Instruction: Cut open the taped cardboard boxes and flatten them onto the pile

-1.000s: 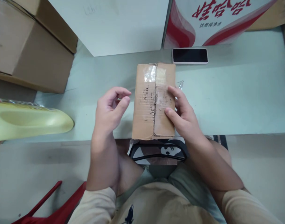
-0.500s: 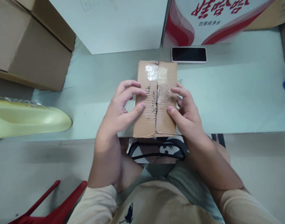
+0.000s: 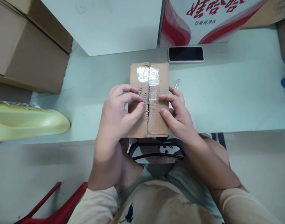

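A small brown cardboard box with a centre seam and shiny clear tape near its top lies at the table's near edge. My left hand is over the box's left side, thumb and index finger pinched together near the seam; anything between them is too small to make out. Against the box's right side rests my right hand, thumb and index fingertips on the top face and the other fingers at the side, gripping it. A bit of clear plastic shows just right of the box.
A phone lies beyond the box, before a white panel and a red-and-white carton. Large cardboard boxes and a pale green plastic object stand left. A red stool is at lower left.
The box and both hands have shifted slightly left. My left thumb and index finger have closed together near the seam. More of the clear plastic shows on the right.
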`<action>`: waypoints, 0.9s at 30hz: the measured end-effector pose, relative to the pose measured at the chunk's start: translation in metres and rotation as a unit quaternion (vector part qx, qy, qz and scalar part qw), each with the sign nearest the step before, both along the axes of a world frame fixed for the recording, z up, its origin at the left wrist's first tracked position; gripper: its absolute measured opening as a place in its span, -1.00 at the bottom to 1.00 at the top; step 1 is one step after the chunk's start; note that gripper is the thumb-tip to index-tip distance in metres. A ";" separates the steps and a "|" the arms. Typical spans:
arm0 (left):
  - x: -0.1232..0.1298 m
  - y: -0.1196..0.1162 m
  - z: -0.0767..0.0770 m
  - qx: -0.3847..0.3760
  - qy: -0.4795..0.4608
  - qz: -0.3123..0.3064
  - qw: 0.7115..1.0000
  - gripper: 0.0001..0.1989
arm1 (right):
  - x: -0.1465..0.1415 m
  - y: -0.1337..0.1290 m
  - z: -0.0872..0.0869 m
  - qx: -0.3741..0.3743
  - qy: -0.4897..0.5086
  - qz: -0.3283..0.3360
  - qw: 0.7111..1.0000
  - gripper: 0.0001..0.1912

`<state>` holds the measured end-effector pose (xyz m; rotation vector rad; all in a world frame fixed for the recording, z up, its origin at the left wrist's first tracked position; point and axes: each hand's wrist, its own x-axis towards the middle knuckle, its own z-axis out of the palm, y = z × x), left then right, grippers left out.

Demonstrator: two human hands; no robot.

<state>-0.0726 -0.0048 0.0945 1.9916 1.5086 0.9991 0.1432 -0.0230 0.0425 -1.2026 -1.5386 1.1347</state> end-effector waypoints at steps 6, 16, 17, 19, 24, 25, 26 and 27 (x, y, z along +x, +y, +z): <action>0.010 0.004 -0.003 -0.017 -0.021 0.061 0.998 -0.78 | -0.004 -0.003 0.000 0.017 -0.022 -0.001 1.000 -0.63; 0.015 0.015 -0.011 -0.035 -0.084 0.077 0.993 -0.80 | -0.004 -0.005 -0.001 0.015 -0.007 0.006 1.000 -0.64; 0.015 0.015 -0.012 -0.037 -0.092 0.076 0.992 -0.81 | -0.004 -0.005 -0.001 0.013 -0.009 0.005 1.000 -0.63; 0.014 0.015 -0.014 -0.029 -0.101 0.063 0.992 -0.81 | -0.004 -0.005 0.000 0.007 -0.012 0.005 1.000 -0.62; 0.012 0.014 -0.019 0.030 -0.113 0.030 0.993 -0.76 | -0.004 -0.005 0.001 0.018 -0.001 0.005 1.000 -0.61; 0.013 0.013 -0.018 0.028 -0.125 0.022 0.992 -0.74 | -0.005 -0.005 0.000 0.017 -0.001 0.004 1.000 -0.61; 0.013 0.012 -0.018 0.023 -0.137 0.014 0.990 -0.72 | -0.005 -0.005 0.000 0.016 -0.003 0.003 1.000 -0.61; 0.014 0.012 -0.017 0.014 -0.145 0.010 0.989 -0.72 | -0.005 -0.005 0.000 0.013 -0.005 0.001 1.000 -0.61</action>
